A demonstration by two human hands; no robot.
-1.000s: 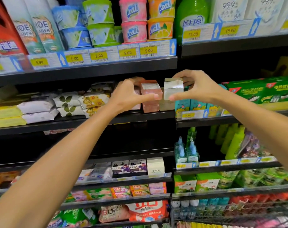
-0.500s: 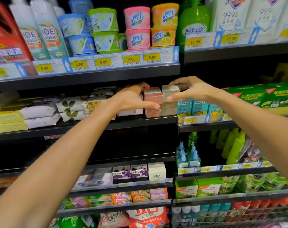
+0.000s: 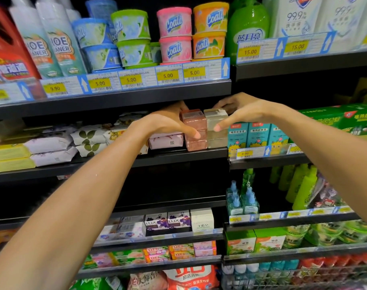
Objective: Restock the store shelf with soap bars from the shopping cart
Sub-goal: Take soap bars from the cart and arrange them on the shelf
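My left hand [image 3: 168, 124] grips a pink soap bar [image 3: 192, 120] that sits on top of a stack of pink soap bars [image 3: 196, 144] on the middle shelf [image 3: 178, 158]. My right hand [image 3: 243, 110] grips a pale beige soap bar [image 3: 215, 119] that sits on a stack of the same beige bars [image 3: 217, 141], right beside the pink stack. On each bar the thumb lies on the front and the fingers reach over the top to the back. The shopping cart [image 3: 304, 277] shows only as wire mesh at the bottom right.
Wrapped soap packs [image 3: 52, 149] lie left of the stacks, teal boxes [image 3: 256, 137] stand right of them. The shelf above [image 3: 115, 97] hangs low over my hands, carrying air-freshener tubs [image 3: 174, 34]. Boxed soaps [image 3: 168, 222] fill a lower shelf.
Both hands moved forward and down, carrying the two bars from mid-air in front of the shelf onto the tops of their stacks. The camera came closer to the shelf.
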